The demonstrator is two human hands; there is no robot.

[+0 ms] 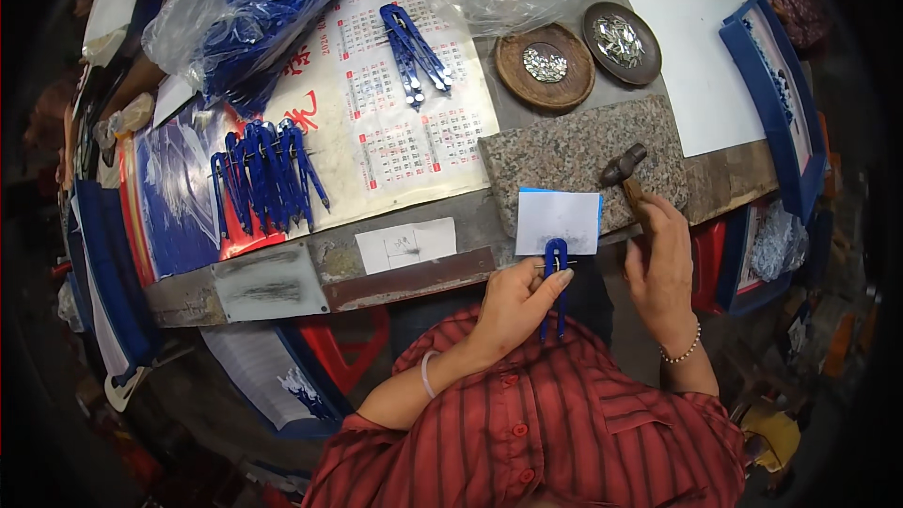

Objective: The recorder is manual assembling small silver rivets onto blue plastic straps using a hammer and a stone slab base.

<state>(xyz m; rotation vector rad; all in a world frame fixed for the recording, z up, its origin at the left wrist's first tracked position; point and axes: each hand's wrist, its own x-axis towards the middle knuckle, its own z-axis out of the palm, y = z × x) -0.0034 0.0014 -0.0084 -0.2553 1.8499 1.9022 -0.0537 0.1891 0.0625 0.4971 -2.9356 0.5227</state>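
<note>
1. In the head view, a slim two-legged compass of glossy blue (550,259) is seen right of centre, in the lower half of the frame; its top is rounded, a thin metal pin is set crosswise below it, and its legs are slightly parted, pointed downward.
2. The compass is pinched between thumb and fingers of the left hand (513,309), by which its middle is partly hidden; its rounded top is laid over the lower edge of a smudged white paper pad with blue edging (557,210).
3. The pad is placed on the front part of a speckled pinkish-grey stone slab (564,150).
4. To the right of the compass, and apart from it, a short wooden-handled hammer with a dark metal head (625,166) is gripped by the handle in the curled right hand (664,268). The head is held over the slab; whether it is touched cannot be told.
</note>
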